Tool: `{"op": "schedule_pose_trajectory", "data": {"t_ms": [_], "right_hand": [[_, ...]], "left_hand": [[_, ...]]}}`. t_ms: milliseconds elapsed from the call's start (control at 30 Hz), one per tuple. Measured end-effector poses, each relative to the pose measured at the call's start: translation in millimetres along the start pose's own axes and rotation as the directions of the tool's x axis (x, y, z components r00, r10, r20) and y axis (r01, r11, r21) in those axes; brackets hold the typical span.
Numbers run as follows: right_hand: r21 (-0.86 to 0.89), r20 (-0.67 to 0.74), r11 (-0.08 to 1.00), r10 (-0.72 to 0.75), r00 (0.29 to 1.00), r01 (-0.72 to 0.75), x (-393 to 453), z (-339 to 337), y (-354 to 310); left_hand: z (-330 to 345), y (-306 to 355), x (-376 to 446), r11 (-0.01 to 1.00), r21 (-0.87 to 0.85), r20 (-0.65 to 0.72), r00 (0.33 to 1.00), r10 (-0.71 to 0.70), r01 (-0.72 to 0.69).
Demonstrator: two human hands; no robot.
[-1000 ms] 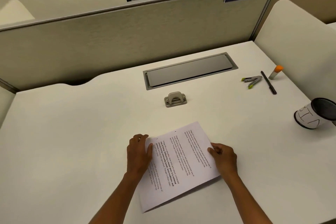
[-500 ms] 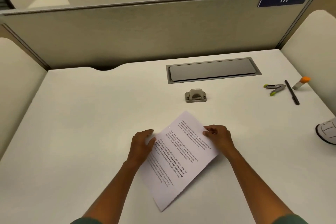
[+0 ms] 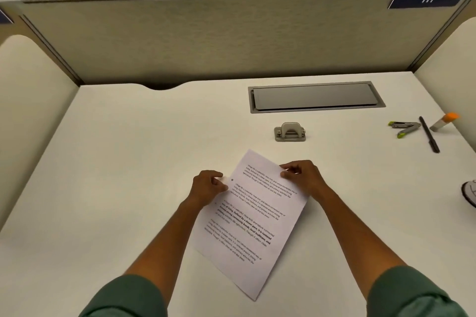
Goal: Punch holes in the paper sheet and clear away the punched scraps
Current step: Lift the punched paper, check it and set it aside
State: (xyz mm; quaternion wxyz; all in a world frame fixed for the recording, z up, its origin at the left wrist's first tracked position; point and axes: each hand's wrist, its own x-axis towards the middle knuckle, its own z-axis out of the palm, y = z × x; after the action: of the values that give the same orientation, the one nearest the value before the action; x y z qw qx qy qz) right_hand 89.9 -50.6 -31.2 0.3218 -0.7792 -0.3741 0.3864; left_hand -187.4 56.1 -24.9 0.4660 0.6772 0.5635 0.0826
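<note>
A printed paper sheet (image 3: 253,224) lies turned at an angle on the white desk (image 3: 128,175), with a punched hole visible near its left edge. My left hand (image 3: 208,185) pinches that left edge by the hole. My right hand (image 3: 302,175) pinches the sheet's upper right edge. A small grey hole punch (image 3: 290,132) stands on the desk just beyond the paper, apart from both hands. No loose scraps can be made out.
A grey cable-tray lid (image 3: 315,96) is set into the desk behind the punch. At the far right lie a green-tipped stapler (image 3: 404,127), a black pen (image 3: 429,137) and an orange-capped glue stick (image 3: 443,121). A cup (image 3: 470,193) shows at the right edge. Partition walls enclose the desk.
The sheet has been rotated so its top points further away and left. Both hands kept hold of its edges and shifted with it; the view moved left.
</note>
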Motion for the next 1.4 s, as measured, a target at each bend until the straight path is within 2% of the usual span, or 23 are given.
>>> {"op": "schedule_pose_trajectory", "data": {"t_ms": [133, 233, 333, 500, 667, 767, 833, 933, 1100, 1400], "right_hand": [[-0.042, 0.003, 0.999, -0.006, 1.000, 0.006, 0.3, 2.0, 0.3], [-0.106, 0.015, 0.994, -0.017, 1.000, 0.018, 2.2, 4.1, -1.7], [-0.189, 0.021, 0.981, -0.029, 0.999, 0.032, 4.8, 7.6, -4.1], [-0.219, -0.026, 0.976, -0.004, 1.000, -0.002, 3.6, 5.7, -2.8], [-0.068, -0.151, 0.994, 0.072, 0.986, -0.083, -11.6, -3.2, 13.1], [0.153, -0.206, 0.978, 0.170, 0.964, -0.140, -29.2, -6.6, 27.0], [0.368, -0.202, 0.913, 0.263, 0.943, -0.175, -42.3, -5.5, 33.5], [0.595, -0.097, 0.775, 0.335, 0.937, -0.215, -61.1, 2.0, 37.6], [0.578, 0.031, 0.764, 0.329, 0.944, -0.286, -89.9, 24.6, 38.6], [0.457, -0.085, 0.862, 0.288, 0.954, -0.219, -98.2, 48.2, 20.8]], "left_hand": [[2.0, 2.9, 3.3, 0.994, 0.094, 0.057, 0.997, -0.057, 0.052], [4.7, 4.6, 0.3, 0.992, 0.090, 0.099, 0.990, -0.099, 0.090], [6.5, 4.0, -1.4, 0.992, 0.083, 0.082, 0.991, -0.105, 0.099], [3.8, 0.6, -3.8, 0.994, 0.045, 0.077, 0.991, -0.105, 0.102], [-1.1, -5.3, -4.1, 0.994, -0.009, 0.069, 0.991, -0.111, 0.112], [-2.0, -7.4, -3.5, 0.993, -0.023, 0.062, 0.991, -0.115, 0.116], [-1.7, -7.5, -3.2, 0.993, -0.032, 0.060, 0.992, -0.108, 0.110], [-0.7, -8.2, -2.2, 0.994, -0.043, 0.062, 0.993, -0.096, 0.099], [-1.1, -11.4, -1.1, 0.991, -0.092, 0.076, 0.993, -0.085, 0.092], [-17.5, -22.6, -12.7, 0.958, -0.268, 0.050, 0.995, -0.091, 0.101]]}}
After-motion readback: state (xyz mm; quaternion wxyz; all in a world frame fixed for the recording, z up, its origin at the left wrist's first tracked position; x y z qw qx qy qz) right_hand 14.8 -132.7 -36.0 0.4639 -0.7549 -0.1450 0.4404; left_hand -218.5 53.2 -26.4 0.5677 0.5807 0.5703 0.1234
